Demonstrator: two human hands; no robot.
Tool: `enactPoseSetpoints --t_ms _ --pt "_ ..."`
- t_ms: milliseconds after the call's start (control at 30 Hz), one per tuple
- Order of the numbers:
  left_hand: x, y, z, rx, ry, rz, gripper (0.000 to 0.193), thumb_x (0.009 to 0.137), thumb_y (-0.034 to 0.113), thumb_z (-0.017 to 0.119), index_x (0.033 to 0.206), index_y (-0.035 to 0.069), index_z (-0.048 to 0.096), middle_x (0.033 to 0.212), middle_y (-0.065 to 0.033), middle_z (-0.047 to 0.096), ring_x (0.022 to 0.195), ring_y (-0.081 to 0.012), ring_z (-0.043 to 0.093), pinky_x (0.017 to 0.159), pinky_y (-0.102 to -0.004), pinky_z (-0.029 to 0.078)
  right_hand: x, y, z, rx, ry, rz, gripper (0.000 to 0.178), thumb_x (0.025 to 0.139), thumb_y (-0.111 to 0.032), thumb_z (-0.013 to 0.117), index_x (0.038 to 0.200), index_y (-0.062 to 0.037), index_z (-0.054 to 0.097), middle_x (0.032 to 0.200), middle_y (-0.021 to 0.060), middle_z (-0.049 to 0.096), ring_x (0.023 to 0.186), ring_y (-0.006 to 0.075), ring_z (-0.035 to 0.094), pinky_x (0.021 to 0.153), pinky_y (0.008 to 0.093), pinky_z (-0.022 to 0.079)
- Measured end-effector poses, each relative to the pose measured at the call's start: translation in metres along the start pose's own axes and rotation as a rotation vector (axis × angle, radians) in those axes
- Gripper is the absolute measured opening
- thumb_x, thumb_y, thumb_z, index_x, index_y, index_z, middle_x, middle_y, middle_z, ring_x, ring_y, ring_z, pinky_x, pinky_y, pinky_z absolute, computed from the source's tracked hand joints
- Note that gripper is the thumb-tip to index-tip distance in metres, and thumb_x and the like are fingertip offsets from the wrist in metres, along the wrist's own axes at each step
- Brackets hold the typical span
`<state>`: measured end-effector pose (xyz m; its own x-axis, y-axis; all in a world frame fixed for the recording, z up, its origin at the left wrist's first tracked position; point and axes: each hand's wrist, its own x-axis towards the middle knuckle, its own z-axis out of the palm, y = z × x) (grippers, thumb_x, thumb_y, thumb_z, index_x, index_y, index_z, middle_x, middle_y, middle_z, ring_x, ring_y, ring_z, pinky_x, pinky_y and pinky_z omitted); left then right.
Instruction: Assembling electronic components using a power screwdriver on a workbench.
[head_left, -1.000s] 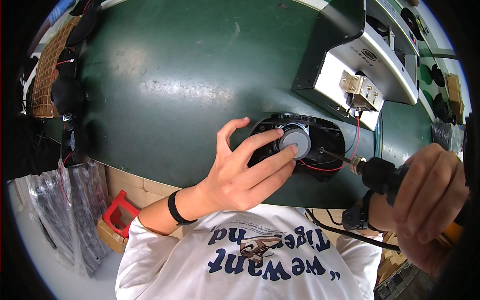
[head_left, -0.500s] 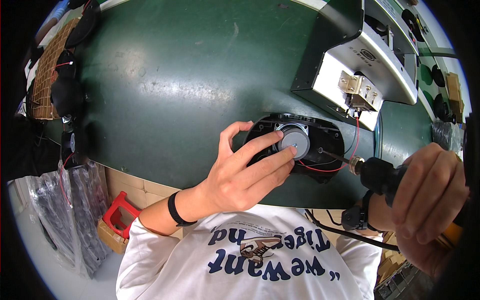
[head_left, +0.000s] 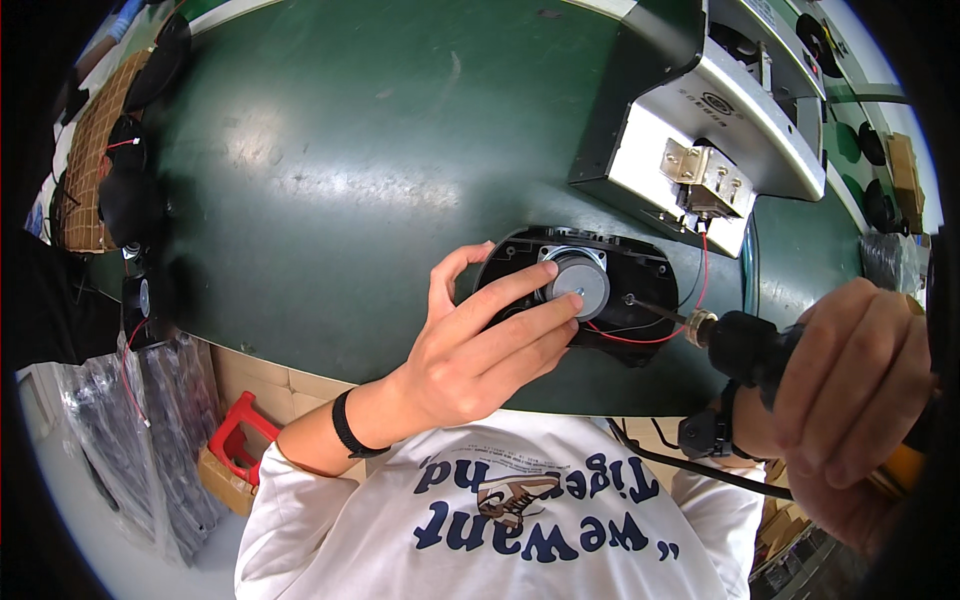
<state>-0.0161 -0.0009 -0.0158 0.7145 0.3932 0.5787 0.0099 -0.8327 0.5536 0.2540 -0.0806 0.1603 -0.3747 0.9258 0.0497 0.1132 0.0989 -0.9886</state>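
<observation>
Speaker housing, black, lies near front edge of green surface. My left hand presses flat on it, fingers spread over round driver, gripping nothing. My right hand clenched round powered screwdriver, bit touching housing. Risk I see: bit slipping sideways, snagging red wire.

- Bright, even overhead light; soft white glare patches on the green surface.
- Faint short shadow under the left hand.
- Strong fisheye bend; straight edges curve, black vignette at all corners.
- Centre sharp; right hand near the rim looks enlarged and slightly soft.
</observation>
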Motion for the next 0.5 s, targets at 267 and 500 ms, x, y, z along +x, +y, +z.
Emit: enactPoseSetpoints --t_ms 267,500 --pt "0.000 -0.004 -0.002 -0.041 -0.031 -0.009 0.027 0.063 0.011 0.087 0.089 0.007 0.079 0.109 -0.0034 0.077 0.114 -0.0296 0.070 0.100 -0.0550 0.043 -0.024 -0.001 -0.009 0.004 0.020 -0.008 0.027 0.072 0.003 0.086 0.081 -0.0090 0.062 0.076 0.0071 0.068 0.061 0.0228 0.068 0.055 0.0322 0.060" --pt "0.008 0.000 -0.006 -0.054 -0.084 -0.074 0.034 0.062 0.007 0.086 0.095 0.009 0.076 0.120 -0.0061 0.074 0.111 -0.0300 0.068 0.096 -0.0516 0.041 0.018 0.003 0.009 0.013 0.048 -0.018 0.027 0.073 0.002 0.086 0.081 -0.0090 0.062 0.076 0.0071 0.068 0.061 0.0229 0.068 0.055 0.0323 0.060"
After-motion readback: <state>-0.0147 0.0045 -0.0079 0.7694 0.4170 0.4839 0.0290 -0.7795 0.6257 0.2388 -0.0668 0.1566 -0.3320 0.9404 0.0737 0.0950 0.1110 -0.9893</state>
